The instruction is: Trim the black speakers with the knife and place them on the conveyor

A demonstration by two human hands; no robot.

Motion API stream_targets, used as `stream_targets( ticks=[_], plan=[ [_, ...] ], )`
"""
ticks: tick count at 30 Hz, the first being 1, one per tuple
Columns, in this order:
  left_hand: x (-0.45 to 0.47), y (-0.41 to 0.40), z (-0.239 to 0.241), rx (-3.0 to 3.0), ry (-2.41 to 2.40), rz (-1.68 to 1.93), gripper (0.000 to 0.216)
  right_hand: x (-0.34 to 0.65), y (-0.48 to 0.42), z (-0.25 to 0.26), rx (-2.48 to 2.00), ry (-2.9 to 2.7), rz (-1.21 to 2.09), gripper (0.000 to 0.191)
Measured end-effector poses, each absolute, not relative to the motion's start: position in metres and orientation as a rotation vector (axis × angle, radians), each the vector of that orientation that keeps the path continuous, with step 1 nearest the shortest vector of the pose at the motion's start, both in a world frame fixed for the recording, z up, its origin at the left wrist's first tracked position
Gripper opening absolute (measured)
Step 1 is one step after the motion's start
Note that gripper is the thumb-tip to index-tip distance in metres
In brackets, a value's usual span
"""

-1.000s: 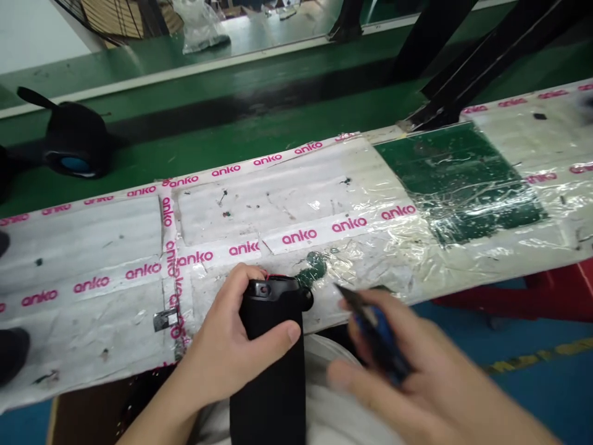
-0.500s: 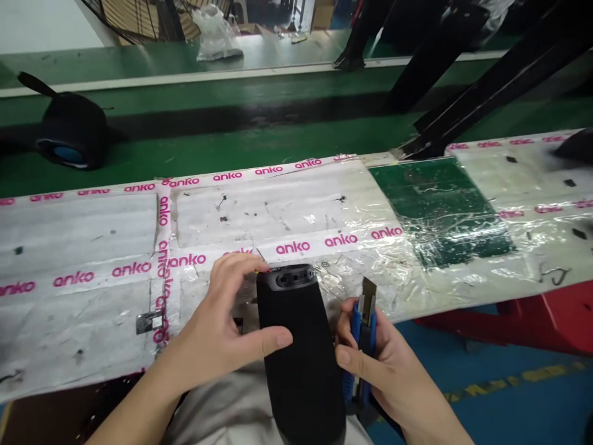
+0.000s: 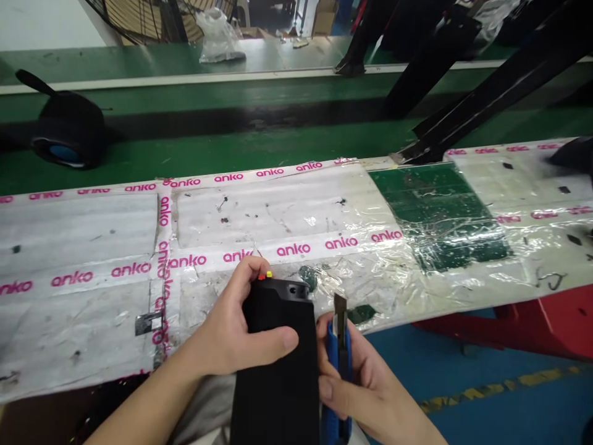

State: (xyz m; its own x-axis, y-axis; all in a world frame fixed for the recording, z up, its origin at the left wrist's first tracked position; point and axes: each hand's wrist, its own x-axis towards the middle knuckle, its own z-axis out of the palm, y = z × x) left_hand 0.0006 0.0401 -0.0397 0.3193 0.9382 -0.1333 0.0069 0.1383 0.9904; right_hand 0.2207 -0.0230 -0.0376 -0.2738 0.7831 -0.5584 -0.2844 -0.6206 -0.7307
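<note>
A black, box-like portable speaker (image 3: 278, 371) with a matte covering stands in front of my lap. Its top end carries a panel with small round holes. My left hand (image 3: 241, 337) grips it from the left, thumb across the near face and fingers curled around the far upper edge. Small red and yellow connectors (image 3: 265, 275) stick out by those fingertips. In my right hand (image 3: 365, 383) is a blue utility knife (image 3: 340, 358), its blade out and pointing up. That hand is close beside the speaker's right side; whether it touches is unclear.
The bench edge (image 3: 296, 207) is covered with white sheeting and pink-lettered tape. Behind it runs a green surface (image 3: 231, 142), with a black round speaker (image 3: 69, 133) at left. Dark slanted supports (image 3: 454, 117) rise at right. Something red (image 3: 519, 321) stands below the bench.
The speaker has shifted left and turned, bringing the red and yellow connectors into clearer view. My left fingers have curled farther over its top; my right hand with the knife has moved left.
</note>
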Motion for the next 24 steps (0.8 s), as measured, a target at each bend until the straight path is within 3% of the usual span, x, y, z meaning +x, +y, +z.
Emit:
stream_targets(
  ticks=[2,4,8,11,24],
  plan=[
    [-0.01,0.04,-0.031,1.274,1.027,0.812,0.05,0.219,-0.026,-0.029,-1.294,-0.756,1.957,0.047],
    [-0.018,0.039,-0.024,1.343,1.064,0.732,0.049,0.223,-0.022,-0.021,-1.418,-1.169,1.75,0.035],
    [-0.02,0.041,-0.017,1.554,1.066,0.668,0.049,0.232,-0.003,-0.015,-1.368,-2.32,0.591,0.026],
    [-0.015,0.044,-0.018,1.661,1.035,0.721,0.05,0.231,0.007,-0.016,-1.245,-2.564,0.135,0.029],
    [-0.014,0.052,-0.022,1.634,0.984,0.764,0.056,0.226,0.013,-0.011,-1.259,-2.633,0.222,0.043]
  ],
)
